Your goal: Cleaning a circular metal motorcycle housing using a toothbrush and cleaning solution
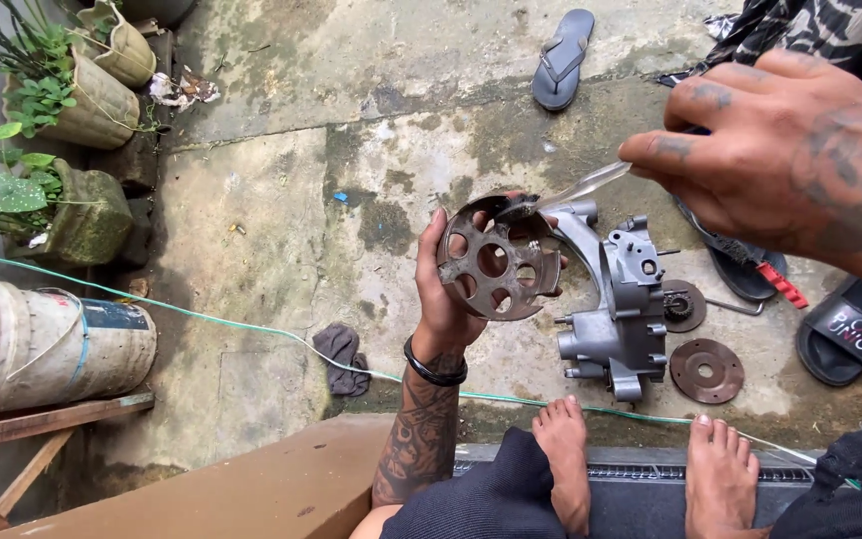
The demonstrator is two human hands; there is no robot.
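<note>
Between both hands [451,289], rusty perforated disc [496,262], brush-touched.

No packages, labels, signs or screens show here.

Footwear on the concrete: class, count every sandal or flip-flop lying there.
3: a grey flip-flop at the top, a black sandal at the right edge, and a dark sandal partly hidden under the right hand. More may lie out of frame.
</note>
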